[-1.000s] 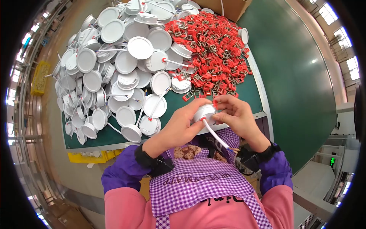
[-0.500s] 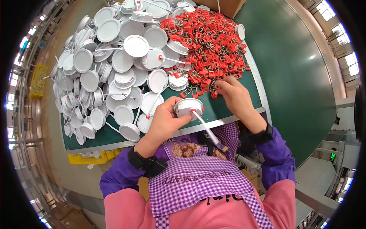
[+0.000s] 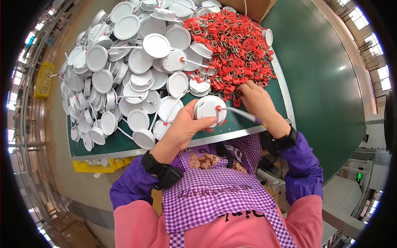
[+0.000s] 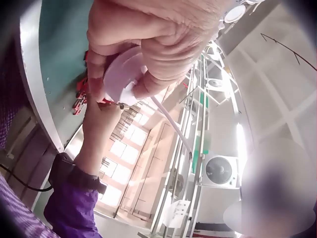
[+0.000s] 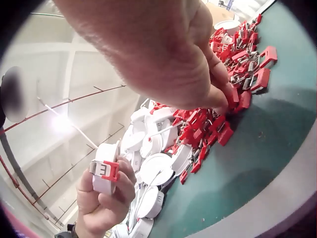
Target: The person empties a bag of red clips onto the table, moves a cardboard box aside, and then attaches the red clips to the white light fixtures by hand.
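Note:
The left hand (image 3: 184, 127) grips a round white lamp (image 3: 208, 110) by its edge, its back with a red grommet and white cable facing up. In the right wrist view a red clip (image 5: 112, 171) with a metal spring sits on the side of that lamp (image 5: 103, 187). The right hand (image 3: 259, 103) reaches to the near edge of the pile of red clips (image 3: 237, 53). Its fingertips (image 5: 223, 99) touch clips in the right wrist view; whether they pinch one cannot be told.
A large heap of white lamps (image 3: 109, 78) covers the left of the green table (image 3: 231, 122). A cardboard box (image 3: 258, 8) stands at the back. Yellow trays (image 3: 89, 166) are below the table's front edge and at far left. A green surface (image 3: 326, 82) lies to the right.
The right hand has left the lamp and moved up to the clip pile. The left hand has shifted left with the lamp and tilted its back upward.

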`<act>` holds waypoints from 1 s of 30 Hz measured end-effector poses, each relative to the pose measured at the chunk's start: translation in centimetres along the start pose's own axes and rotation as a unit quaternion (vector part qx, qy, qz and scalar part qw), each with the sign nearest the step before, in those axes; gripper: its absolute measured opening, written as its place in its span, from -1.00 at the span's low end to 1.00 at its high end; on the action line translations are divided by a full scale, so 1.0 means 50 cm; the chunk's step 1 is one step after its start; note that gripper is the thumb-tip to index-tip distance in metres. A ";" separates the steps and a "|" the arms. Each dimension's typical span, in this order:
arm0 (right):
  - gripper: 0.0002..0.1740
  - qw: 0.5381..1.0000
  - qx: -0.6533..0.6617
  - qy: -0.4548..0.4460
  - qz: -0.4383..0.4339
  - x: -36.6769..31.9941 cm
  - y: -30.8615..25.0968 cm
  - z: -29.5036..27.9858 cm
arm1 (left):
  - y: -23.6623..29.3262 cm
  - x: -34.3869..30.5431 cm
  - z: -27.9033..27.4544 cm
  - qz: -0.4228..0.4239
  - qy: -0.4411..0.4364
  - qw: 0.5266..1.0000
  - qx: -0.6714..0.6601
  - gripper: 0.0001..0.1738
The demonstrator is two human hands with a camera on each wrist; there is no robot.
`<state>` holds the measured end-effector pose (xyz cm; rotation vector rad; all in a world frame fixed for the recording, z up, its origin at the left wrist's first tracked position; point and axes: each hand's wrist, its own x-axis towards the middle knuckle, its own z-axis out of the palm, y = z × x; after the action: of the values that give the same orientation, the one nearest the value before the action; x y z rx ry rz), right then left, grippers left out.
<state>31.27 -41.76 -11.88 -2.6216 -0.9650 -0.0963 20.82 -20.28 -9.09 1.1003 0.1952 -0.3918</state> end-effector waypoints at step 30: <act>-0.93 0.884 0.433 0.049 0.166 -0.036 -0.094 -0.066 | -0.023 0.047 0.037 0.137 0.050 0.959 0.243 -0.68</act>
<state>27.06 -40.64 -7.74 -1.8671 -0.3595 0.2349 22.41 -22.89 -10.04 1.6116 0.0305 -0.1330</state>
